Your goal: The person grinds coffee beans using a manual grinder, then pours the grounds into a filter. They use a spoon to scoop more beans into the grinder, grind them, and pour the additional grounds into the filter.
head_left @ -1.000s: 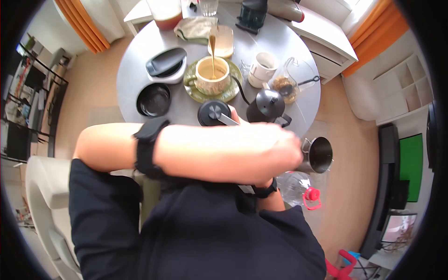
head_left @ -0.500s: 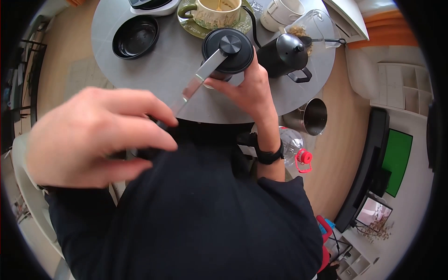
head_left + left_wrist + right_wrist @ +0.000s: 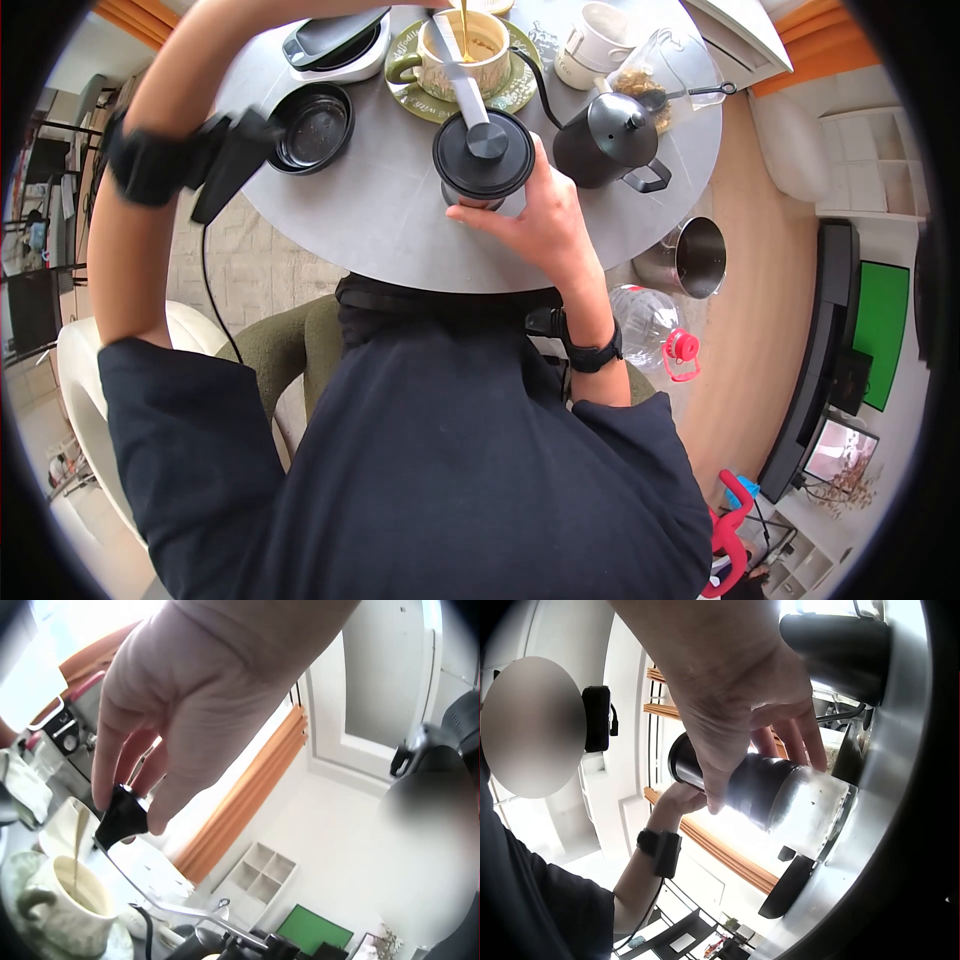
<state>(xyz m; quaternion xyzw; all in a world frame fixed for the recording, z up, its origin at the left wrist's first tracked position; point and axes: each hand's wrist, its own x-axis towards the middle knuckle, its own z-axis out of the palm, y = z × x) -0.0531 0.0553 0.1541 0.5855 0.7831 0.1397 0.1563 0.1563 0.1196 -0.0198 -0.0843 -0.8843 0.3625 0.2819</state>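
Note:
My right hand (image 3: pixel 545 215) grips the upright body of a manual coffee grinder (image 3: pixel 483 165) near the table's front edge. Black wraps the grinder's upper part, with a clear jar (image 3: pixel 806 806) below, as the right wrist view shows. A flat metal crank arm (image 3: pixel 466 90) runs from the lid toward the far side. At its end, my left hand (image 3: pixel 176 724) pinches the black knob (image 3: pixel 124 816) between thumb and fingers. That hand lies mostly past the top edge of the head view. Close beyond the grinder sits a patterned cup (image 3: pixel 465 75) on a green saucer (image 3: pixel 405 95).
Right of the grinder stands a black gooseneck kettle (image 3: pixel 605 145), with a white cup (image 3: pixel 590 50) behind it. A black bowl (image 3: pixel 312 130) and a scale (image 3: pixel 340 60) lie left. A metal pot (image 3: pixel 680 258) and plastic bottle (image 3: pixel 648 325) stand beyond the table's right edge.
My left hand has swung from the right, past the near left, to the far side, turning the crank clockwise as seen from above. My right hand still holds the grinder.

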